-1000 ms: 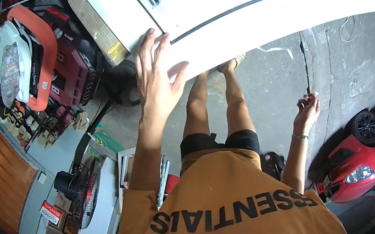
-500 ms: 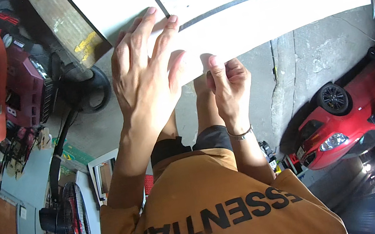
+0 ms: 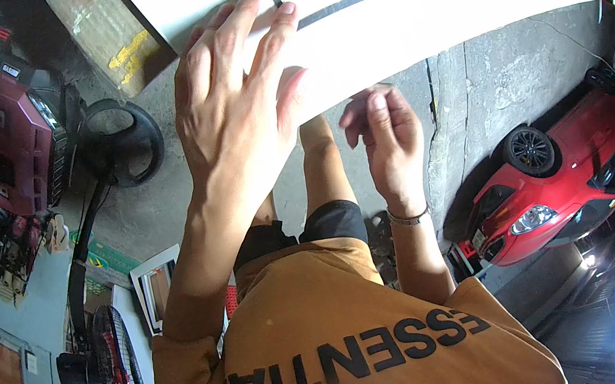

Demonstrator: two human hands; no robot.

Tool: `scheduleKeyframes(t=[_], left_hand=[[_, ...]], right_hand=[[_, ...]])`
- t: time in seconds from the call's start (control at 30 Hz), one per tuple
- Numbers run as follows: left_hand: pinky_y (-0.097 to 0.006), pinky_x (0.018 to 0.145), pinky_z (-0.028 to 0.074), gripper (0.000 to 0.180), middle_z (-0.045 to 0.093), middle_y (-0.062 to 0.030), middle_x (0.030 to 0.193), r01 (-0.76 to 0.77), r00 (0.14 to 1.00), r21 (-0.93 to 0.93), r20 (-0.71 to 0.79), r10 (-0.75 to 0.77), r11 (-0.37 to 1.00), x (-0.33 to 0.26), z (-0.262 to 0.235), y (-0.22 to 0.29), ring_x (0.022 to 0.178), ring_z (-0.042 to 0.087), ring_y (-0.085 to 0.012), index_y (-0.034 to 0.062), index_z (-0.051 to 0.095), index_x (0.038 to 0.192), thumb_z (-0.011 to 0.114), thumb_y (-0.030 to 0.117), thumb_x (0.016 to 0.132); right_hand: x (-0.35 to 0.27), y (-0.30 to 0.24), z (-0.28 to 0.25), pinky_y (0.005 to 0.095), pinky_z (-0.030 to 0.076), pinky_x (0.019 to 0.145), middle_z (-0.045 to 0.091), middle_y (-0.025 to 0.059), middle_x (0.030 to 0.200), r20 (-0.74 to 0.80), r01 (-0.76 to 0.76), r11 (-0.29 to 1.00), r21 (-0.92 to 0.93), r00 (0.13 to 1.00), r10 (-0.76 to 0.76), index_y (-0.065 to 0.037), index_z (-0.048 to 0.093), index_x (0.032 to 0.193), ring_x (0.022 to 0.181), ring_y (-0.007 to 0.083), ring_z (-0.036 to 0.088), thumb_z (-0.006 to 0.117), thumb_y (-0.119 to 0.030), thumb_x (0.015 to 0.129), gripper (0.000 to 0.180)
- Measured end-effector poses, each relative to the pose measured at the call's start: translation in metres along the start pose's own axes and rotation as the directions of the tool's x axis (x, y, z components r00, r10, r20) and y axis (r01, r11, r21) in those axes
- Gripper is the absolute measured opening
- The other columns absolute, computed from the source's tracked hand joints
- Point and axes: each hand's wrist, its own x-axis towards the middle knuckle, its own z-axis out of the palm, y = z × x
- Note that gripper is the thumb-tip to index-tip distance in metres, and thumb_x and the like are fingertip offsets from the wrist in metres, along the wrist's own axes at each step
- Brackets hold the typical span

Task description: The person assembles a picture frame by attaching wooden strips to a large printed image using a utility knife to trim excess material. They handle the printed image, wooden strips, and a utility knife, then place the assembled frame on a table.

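White panel [image 3: 409,20] blocks ahead; open concrete floor [image 3: 501,86] lies rightward.

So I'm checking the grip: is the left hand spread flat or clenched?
Spread flat: the left hand lies with fingers extended on the white panel.

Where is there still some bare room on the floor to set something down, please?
The widest free patch is the grey concrete floor between the white panel and the red car, right of the right hand. A smaller bare strip lies below the black ring, beside the left hand. The far left is crowded with the red machine and the standing fan.
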Motion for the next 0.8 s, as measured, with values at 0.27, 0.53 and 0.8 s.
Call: scheduleKeyframes(t=[0.27, 0.53, 0.8], left_hand=[[-0.045, 0.114, 0.035, 0.056, 0.044, -0.0065, 0.149, 0.004, 1.0, -0.018, 0.001, -0.004, 1.0, -0.001, 0.0, -0.001, 0.13, 0.046, -0.0286, 0.0204, 0.059, 0.138, 0.074, 0.029, 0.084], [-0.044, 0.115, 0.034, 0.056, 0.044, -0.0073, 0.149, -0.004, 1.0, -0.016, 0.007, 0.004, 1.0, -0.001, -0.002, -0.003, 0.13, 0.045, -0.0285, 0.0192, 0.059, 0.137, 0.074, 0.029, 0.085], [-0.044, 0.115, 0.034, 0.056, 0.044, -0.0074, 0.149, -0.005, 1.0, -0.009, 0.019, 0.005, 1.0, -0.001, -0.002, -0.004, 0.131, 0.045, -0.028, 0.0197, 0.059, 0.139, 0.073, 0.03, 0.086]], right_hand=[[0.004, -0.021, 0.019, 0.0226, 0.047, 0.055, 0.066, 0.0074, 0.073, -0.28, -0.053, 0.996, 0.071, 0.957, 0.071, 0.002, 0.06, 0.094, 0.059, 0.0088, 0.057, 0.062, -0.017, 0.101, 0.02], [0.007, -0.028, 0.018, 0.0207, 0.04, 0.047, 0.06, 0.0034, 0.064, -0.268, -0.088, 0.996, -0.031, 0.96, 0.076, 0.0, 0.058, 0.089, 0.052, 0.0059, 0.052, 0.065, -0.017, 0.099, 0.022], [0.006, -0.03, 0.025, 0.02, 0.036, 0.041, 0.059, 0.0027, 0.062, -0.304, -0.086, 0.996, -0.037, 0.95, 0.07, 0.001, 0.058, 0.087, 0.046, 0.0057, 0.049, 0.065, -0.017, 0.098, 0.022]])
